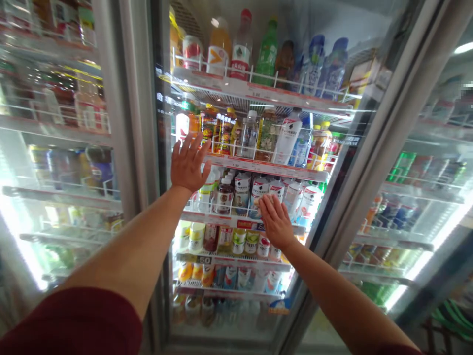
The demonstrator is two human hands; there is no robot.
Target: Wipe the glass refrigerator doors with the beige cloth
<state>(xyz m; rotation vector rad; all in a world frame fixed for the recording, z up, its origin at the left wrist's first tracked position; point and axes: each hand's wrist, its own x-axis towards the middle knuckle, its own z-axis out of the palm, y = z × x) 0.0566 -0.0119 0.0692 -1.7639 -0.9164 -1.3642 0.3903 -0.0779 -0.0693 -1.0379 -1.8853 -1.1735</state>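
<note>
A glass door (229, 328) of a drinks cooler stands in front of me. My left hand (189, 162) lies flat against it at the left, fingers spread, with nothing in it. Lower and to the right, my right hand (275, 220) presses on the same glass with its fingers close together. Under those fingertips shows a bit of a small pale cloth (261, 203), mostly hidden by the hand. Behind the glass, near my right hand, are white-labelled bottles (242, 190). Dark-labelled bottles (226, 133) stand behind the glass beside my left hand.
Metal door frames (135, 123) border the glass on both sides. More lit coolers with shelved drinks stand left (55, 167) and right (406, 207). Wire-fronted shelves (258, 91) hold several rows of bottles and cups (239, 241). A blue sticker (280, 305) is low on the door.
</note>
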